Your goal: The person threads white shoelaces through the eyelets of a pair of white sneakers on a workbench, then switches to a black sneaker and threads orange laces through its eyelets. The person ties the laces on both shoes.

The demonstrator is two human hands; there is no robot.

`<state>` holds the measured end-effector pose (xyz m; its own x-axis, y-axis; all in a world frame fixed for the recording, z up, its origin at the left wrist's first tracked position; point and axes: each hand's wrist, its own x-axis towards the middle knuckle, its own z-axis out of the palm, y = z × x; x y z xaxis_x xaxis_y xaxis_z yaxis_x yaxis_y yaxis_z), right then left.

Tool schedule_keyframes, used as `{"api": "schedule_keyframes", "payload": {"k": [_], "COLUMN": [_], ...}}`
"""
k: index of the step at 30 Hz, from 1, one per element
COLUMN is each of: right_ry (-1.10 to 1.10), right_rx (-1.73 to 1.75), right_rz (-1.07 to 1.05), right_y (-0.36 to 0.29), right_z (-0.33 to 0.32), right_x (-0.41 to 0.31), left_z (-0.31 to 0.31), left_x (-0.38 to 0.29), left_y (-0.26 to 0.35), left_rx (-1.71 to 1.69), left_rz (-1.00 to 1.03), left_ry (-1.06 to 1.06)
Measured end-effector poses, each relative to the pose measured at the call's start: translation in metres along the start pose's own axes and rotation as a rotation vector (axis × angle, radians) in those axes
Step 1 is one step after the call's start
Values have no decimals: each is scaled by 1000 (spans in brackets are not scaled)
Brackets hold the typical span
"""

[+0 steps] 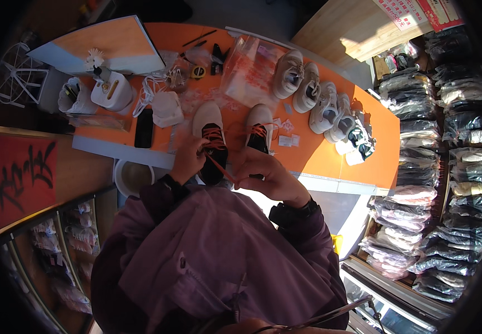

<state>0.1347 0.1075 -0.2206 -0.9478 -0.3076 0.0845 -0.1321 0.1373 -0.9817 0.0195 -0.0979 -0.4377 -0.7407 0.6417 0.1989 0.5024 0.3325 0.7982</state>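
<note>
A white shoe with a black tongue (210, 115) stands on the orange tabletop in front of me, its toe pointing away. Red-orange shoelace (221, 167) crosses its upper and stretches in a loose length to the right. My left hand (187, 160) pinches lace at the left side of this shoe, thumb and forefinger together. To the right, my right hand (268, 174) grips the other part of that length between thumb and fingers. Behind the right hand stands the matching shoe (259, 113), also laced in red; its heel is partly hidden by the hand.
Several pale sneakers (323, 107) line the table's right side. Clear plastic bags (249, 71) lie at the back. A phone (144, 128), a white cable (145, 94), a tape measure (198, 72) and a mirror (103, 46) are leftward. Shelves of bagged shoes (416, 158) stand right.
</note>
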Motion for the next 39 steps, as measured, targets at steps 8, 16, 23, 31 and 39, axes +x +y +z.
{"api": "schedule_keyframes", "payload": {"k": [8,16,23,31,39], "right_ry": [503,497,307,701,477], "right_rx": [-106,-624,-111,540,-472], "right_rz": [347,169,273,347,136], "right_y": [129,206,192,217,190], "right_z": [29,68,57,47,40], "right_x": [36,52,52,56,43], "left_z": [-16,-38,-31,-23,-24], "left_x": [21,73,88,64,66], "left_y": [15,60,58,42,11], "left_rx": [-223,-236,-314,3,-129], "left_rz": [-298,7,-68,59,-238], "left_ry": [-67,-188,-528,-131,-463]}}
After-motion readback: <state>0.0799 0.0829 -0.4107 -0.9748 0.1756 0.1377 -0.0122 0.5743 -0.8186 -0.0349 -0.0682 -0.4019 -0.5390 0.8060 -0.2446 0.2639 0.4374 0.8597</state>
